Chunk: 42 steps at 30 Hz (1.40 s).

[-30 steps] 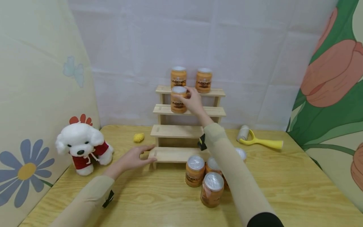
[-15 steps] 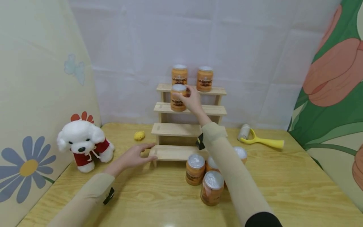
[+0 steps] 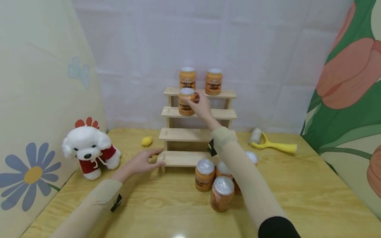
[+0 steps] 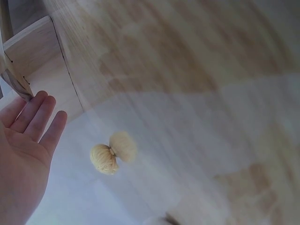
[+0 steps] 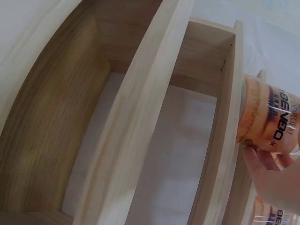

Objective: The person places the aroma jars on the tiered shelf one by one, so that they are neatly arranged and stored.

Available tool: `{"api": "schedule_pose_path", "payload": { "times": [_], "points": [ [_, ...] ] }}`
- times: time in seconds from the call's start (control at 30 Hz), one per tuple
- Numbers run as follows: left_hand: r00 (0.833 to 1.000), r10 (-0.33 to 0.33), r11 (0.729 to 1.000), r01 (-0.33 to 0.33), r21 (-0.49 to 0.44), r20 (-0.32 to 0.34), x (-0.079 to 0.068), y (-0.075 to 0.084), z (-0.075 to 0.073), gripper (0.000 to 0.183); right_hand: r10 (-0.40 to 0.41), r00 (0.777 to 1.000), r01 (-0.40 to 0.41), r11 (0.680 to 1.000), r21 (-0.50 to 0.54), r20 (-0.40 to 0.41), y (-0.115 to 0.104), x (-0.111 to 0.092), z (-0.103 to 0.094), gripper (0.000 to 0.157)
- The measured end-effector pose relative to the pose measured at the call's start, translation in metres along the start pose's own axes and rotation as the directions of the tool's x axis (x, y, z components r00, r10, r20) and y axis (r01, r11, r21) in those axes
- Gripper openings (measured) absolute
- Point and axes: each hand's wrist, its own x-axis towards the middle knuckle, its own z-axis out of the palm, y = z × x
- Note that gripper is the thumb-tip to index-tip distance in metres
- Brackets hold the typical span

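A wooden four-step shelf (image 3: 184, 134) stands at the back of the table. My right hand (image 3: 203, 106) grips an orange can (image 3: 184, 107) near the left end of the second step from the top, thumb in front of it. The right wrist view shows that can (image 5: 262, 115) upright at the step's edge, with the thumb low on its side. My left hand (image 3: 140, 162) is at the left end of the lowest step; in the left wrist view its fingers (image 4: 35, 115) are nearly straight, tips at the wood.
Two more cans, a left one (image 3: 187, 76) and a right one (image 3: 213, 82), stand on the top step. Several cans (image 3: 221, 198) stand front right, partly behind my right sleeve. A white plush dog (image 3: 89, 148), yellow yarn bundle (image 3: 147, 141) and yellow-handled roller (image 3: 276, 146) lie around the shelf.
The gripped can has shifted very slightly left along its step with my right hand. My left hand stays at the shelf's end. The head view has tilted a little.
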Motion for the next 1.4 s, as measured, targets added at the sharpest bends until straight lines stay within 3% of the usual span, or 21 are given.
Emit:
{"api": "schedule_pose_path", "payload": {
  "times": [0.27,0.5,0.87,1.1,1.4],
  "points": [
    [0.999,-0.030,1.000,0.030,0.000,0.011,0.000,-0.001,0.000,0.069,0.098,0.983,-0.093,0.995,-0.039,0.153,0.007,-0.008,-0.012,0.059],
    [0.999,-0.035,0.999,0.035,0.005,0.015,0.009,-0.001,-0.006,0.070,0.144,0.971,-0.134,0.989,-0.064,0.189,0.011,-0.016,-0.035,0.055],
    [0.999,-0.035,0.999,0.035,-0.001,0.022,0.010,0.001,-0.004,0.069,0.094,0.968,-0.086,0.995,-0.046,0.232,0.027,-0.042,-0.078,0.043],
    [1.000,-0.010,1.000,0.010,-0.014,0.023,0.012,0.003,-0.001,0.068,0.090,0.955,-0.085,0.996,-0.031,0.284,0.033,-0.068,-0.110,0.043],
    [1.000,-0.004,1.000,0.005,-0.015,0.028,0.015,0.001,0.002,0.069,0.089,0.958,-0.071,0.995,-0.077,0.272,0.045,-0.100,-0.146,0.042]
  ]
}}
